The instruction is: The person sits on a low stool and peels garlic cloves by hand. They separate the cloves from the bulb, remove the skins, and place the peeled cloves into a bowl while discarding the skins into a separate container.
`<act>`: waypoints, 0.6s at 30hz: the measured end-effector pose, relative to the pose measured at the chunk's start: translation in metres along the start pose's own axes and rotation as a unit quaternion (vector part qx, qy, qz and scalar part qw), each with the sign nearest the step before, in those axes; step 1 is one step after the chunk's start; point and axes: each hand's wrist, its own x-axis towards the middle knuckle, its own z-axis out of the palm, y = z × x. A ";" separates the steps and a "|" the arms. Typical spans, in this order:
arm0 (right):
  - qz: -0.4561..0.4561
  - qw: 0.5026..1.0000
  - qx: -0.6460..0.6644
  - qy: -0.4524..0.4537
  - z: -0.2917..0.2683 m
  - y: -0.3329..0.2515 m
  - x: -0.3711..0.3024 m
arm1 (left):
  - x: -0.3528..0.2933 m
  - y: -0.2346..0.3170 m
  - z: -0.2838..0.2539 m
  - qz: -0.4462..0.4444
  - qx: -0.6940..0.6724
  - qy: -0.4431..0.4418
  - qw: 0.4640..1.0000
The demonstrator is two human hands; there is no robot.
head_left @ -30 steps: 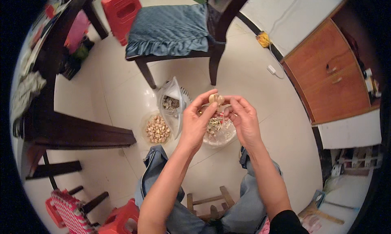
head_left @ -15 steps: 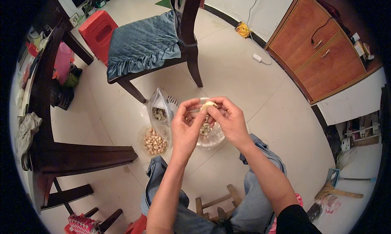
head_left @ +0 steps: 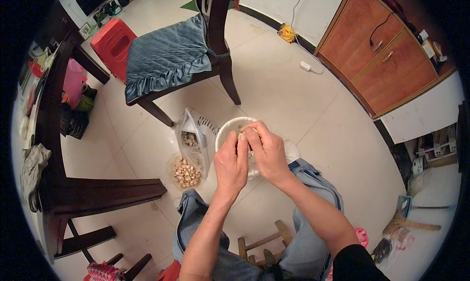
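Observation:
My left hand (head_left: 232,158) and my right hand (head_left: 268,153) meet in front of me, over a white round basin (head_left: 221,139). Both have their fingers curled together, thumbs side by side, around a small pale piece (head_left: 243,133) that looks like a garlic clove. Most of it is hidden by the fingers. The basin's contents are largely covered by my hands. To the left, a clear bowl holds several cream and tan clove-like pieces (head_left: 187,174). Behind it stands an open plastic bag (head_left: 187,118) with greyish scraps (head_left: 189,139) inside.
A dark wooden chair with a blue quilted cushion (head_left: 169,53) stands ahead, beside a red plastic stool (head_left: 112,43). A dark table leg (head_left: 112,192) reaches in from the left. At the right are a wooden cabinet (head_left: 372,60) and a white power strip (head_left: 305,66).
My hands have closed in and turned, so the pale piece that showed above my fingertips is now mostly covered. More of the basin's left rim shows. The view has shifted slightly.

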 end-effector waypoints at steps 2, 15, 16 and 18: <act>-0.010 1.000 -0.018 0.002 0.002 0.000 -0.001 | -0.001 -0.002 0.001 -0.025 -0.029 -0.003 0.999; -0.036 0.997 0.061 0.017 0.014 0.005 -0.009 | -0.008 -0.006 0.010 0.045 -0.006 0.044 0.998; -0.047 0.997 0.057 0.018 0.014 0.005 -0.009 | -0.009 -0.007 0.011 0.045 -0.006 0.040 0.998; -0.068 0.996 0.049 0.019 0.013 0.007 -0.009 | -0.010 -0.008 0.012 0.044 -0.002 0.036 0.998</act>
